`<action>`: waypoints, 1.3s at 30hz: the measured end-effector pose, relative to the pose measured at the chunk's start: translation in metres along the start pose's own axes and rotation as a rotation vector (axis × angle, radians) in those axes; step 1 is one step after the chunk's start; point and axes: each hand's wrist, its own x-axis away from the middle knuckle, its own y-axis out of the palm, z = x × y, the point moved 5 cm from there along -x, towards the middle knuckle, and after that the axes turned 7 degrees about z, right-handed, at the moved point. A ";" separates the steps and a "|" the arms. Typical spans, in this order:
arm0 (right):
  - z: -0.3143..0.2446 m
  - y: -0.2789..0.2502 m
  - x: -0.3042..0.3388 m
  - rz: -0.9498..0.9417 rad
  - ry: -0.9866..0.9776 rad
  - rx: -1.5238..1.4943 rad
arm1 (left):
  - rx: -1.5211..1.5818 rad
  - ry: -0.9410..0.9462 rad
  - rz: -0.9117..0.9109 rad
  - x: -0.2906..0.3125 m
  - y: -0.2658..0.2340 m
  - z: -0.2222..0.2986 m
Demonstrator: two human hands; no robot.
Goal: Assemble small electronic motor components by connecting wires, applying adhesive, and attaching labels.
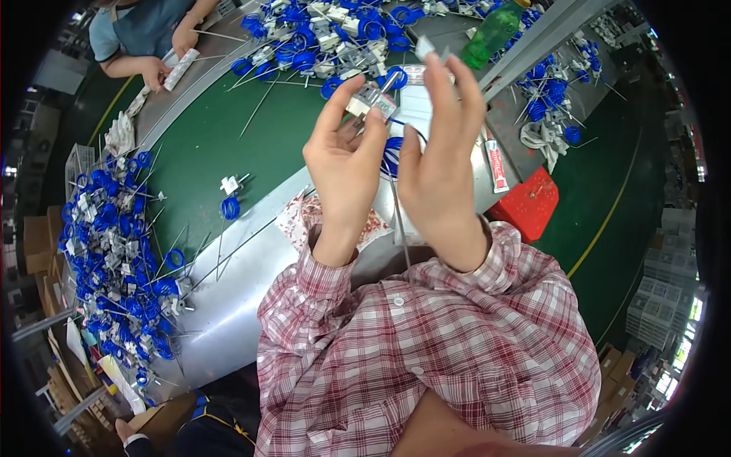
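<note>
My left hand (pixel 343 160) is raised over the table, its thumb and fingers closed on a small white-and-grey capillary thermostat (pixel 371 100) with a metal shaft pointing up. A blue coil (pixel 391 157) hangs below it between my hands, and a thin grey tube runs down toward my shirt. Just right of the thermostat is my right hand (pixel 445 152), fingers stretched up and thumb apart, slightly blurred. A small pale piece (pixel 425 49) shows at its fingertips; whether it touches them I cannot tell.
Piles of blue-coiled thermostats lie at the left (pixel 126 259) and far side. A single thermostat (pixel 230 199) rests on the green mat. At right are a green bottle (pixel 495 34), a red-and-white tube (pixel 496 166), a red box (pixel 529 204) and a metal post. Another person's hands hold a white strip (pixel 181 70).
</note>
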 end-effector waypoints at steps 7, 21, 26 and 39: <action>0.023 -0.012 -0.004 0.059 0.089 -0.224 | 0.111 -0.147 -0.061 -0.007 -0.020 -0.014; 0.068 -0.041 0.001 0.126 0.478 -0.271 | -0.023 -0.277 0.026 -0.011 -0.123 0.032; 0.070 -0.034 0.003 0.084 0.448 -0.270 | 0.006 -0.183 0.022 -0.002 -0.094 0.053; 0.080 -0.043 0.008 0.093 0.451 -0.138 | 0.145 -0.239 -0.029 -0.007 -0.094 0.042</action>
